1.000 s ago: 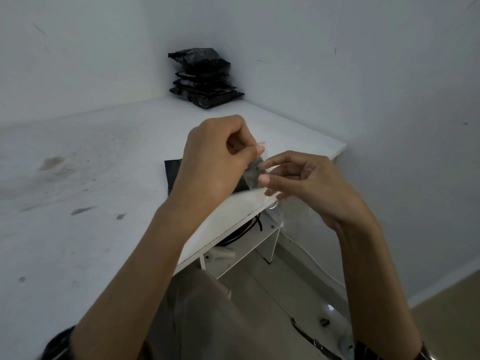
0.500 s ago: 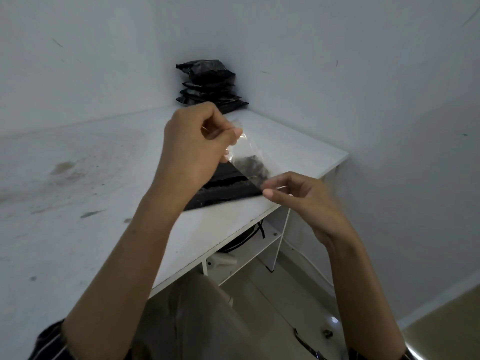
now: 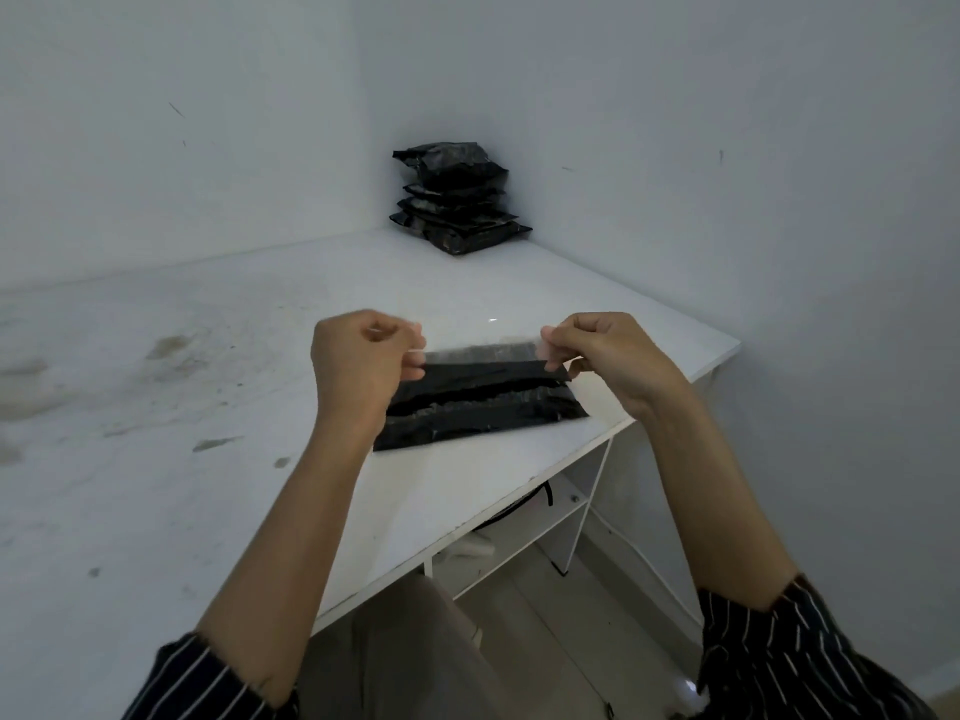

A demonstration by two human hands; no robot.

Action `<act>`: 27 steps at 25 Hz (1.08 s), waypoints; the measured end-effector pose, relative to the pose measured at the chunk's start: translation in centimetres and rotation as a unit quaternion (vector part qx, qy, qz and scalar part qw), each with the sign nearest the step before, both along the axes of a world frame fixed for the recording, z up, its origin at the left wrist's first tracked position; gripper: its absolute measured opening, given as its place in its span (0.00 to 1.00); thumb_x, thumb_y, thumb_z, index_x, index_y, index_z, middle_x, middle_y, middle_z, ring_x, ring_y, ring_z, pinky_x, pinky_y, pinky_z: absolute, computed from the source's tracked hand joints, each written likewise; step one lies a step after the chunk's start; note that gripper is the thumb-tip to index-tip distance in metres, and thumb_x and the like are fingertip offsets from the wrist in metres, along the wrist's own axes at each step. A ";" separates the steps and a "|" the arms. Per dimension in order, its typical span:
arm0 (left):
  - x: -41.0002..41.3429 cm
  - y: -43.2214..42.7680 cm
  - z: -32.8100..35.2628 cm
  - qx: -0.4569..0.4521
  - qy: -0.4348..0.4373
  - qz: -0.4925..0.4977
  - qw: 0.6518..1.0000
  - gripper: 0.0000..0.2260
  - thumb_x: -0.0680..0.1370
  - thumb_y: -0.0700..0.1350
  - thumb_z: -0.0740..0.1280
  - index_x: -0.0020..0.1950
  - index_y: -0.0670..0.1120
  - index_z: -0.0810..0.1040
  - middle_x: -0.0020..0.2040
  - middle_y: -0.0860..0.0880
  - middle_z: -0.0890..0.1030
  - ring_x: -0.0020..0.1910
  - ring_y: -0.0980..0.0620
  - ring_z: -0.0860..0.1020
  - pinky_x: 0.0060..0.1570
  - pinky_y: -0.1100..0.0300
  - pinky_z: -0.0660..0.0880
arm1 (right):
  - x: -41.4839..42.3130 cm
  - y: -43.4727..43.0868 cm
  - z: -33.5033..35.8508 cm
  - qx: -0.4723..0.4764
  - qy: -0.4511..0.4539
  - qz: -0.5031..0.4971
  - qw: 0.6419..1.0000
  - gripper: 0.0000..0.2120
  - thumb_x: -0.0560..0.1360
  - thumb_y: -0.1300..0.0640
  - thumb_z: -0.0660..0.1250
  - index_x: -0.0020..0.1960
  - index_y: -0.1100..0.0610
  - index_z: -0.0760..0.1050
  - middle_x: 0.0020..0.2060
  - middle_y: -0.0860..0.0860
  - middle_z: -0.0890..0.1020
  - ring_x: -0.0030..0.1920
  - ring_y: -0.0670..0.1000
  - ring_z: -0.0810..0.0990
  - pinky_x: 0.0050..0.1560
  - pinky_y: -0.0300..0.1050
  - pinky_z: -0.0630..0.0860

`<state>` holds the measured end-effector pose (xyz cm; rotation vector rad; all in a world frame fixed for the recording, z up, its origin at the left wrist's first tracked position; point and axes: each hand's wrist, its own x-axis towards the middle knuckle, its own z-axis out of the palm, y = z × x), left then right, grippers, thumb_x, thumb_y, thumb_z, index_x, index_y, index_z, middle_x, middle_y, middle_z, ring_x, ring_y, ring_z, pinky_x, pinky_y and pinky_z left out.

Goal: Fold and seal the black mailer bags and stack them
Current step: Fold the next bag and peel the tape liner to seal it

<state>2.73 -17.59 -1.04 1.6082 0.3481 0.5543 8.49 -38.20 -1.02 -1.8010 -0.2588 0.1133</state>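
Flat folded black mailer, glossy and crinkled, lying near the right edge of a scuffed white surface. Stretched taut over its far edge, a thin clear strip, one end pinched in the curled fingers of the left hand, the other in the right hand. Far corner, against the walls: a stack of puffy sealed black bags. Striped sleeves below.

White table with mailer, stack
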 end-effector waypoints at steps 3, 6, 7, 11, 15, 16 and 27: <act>0.7 0.3 -2.0 0.003 0.032 0.014 0.999 0.09 0.75 0.34 0.69 0.34 0.42 0.79 0.33 0.44 0.81 0.28 0.52 0.79 0.30 0.62 0.78 | 1.8 0.6 -0.2 -0.087 0.014 0.030 0.996 0.10 0.76 0.60 0.66 0.36 0.60 0.77 0.34 0.51 0.82 0.33 0.45 0.78 0.34 0.35 0.71; 1.1 0.2 -3.0 0.023 0.050 0.035 0.998 0.08 0.75 0.35 0.68 0.36 0.40 0.79 0.34 0.42 0.81 0.27 0.51 0.79 0.28 0.63 0.79 | 2.4 0.8 -1.1 -0.134 0.016 0.045 0.990 0.11 0.76 0.60 0.65 0.36 0.59 0.76 0.34 0.51 0.82 0.32 0.45 0.77 0.35 0.35 0.69; 1.3 0.2 -3.1 0.045 0.056 0.049 0.996 0.07 0.75 0.37 0.69 0.37 0.40 0.80 0.36 0.42 0.81 0.27 0.50 0.80 0.29 0.61 0.79 | 2.5 0.8 -1.2 -0.141 0.014 0.045 0.989 0.11 0.76 0.60 0.65 0.36 0.59 0.76 0.34 0.51 0.82 0.32 0.45 0.77 0.35 0.34 0.68; 1.1 0.5 -3.0 0.110 0.077 0.057 0.989 0.10 0.74 0.42 0.71 0.33 0.46 0.79 0.33 0.46 0.80 0.24 0.51 0.78 0.37 0.53 0.81 | 2.8 0.4 -1.3 -0.162 0.002 0.055 0.985 0.11 0.76 0.59 0.65 0.36 0.59 0.76 0.33 0.50 0.80 0.32 0.45 0.76 0.37 0.35 0.69; 0.5 0.1 -3.0 0.127 0.064 0.042 0.989 0.12 0.74 0.40 0.71 0.31 0.46 0.78 0.30 0.45 0.79 0.24 0.50 0.74 0.37 0.51 0.80 | 3.0 0.1 -1.5 -0.181 -0.013 0.067 0.981 0.12 0.77 0.60 0.66 0.34 0.60 0.75 0.33 0.51 0.79 0.34 0.47 0.76 0.39 0.36 0.73; 0.4 0.0 -3.1 0.139 0.060 0.041 0.988 0.10 0.74 0.40 0.71 0.32 0.45 0.79 0.31 0.44 0.80 0.26 0.48 0.75 0.38 0.50 0.81 | 3.0 0.1 -1.5 -0.186 -0.016 0.067 0.980 0.13 0.77 0.60 0.66 0.34 0.60 0.75 0.33 0.51 0.79 0.34 0.47 0.76 0.40 0.36 0.73; 0.2 -0.5 -4.8 0.239 0.085 0.073 0.965 0.07 0.76 0.43 0.69 0.42 0.41 0.84 0.36 0.46 0.82 0.35 0.48 0.79 0.43 0.55 0.78 | 2.7 0.9 -2.6 -0.354 -0.114 0.028 0.928 0.10 0.78 0.56 0.64 0.42 0.63 0.76 0.38 0.52 0.77 0.38 0.49 0.73 0.37 0.39 0.67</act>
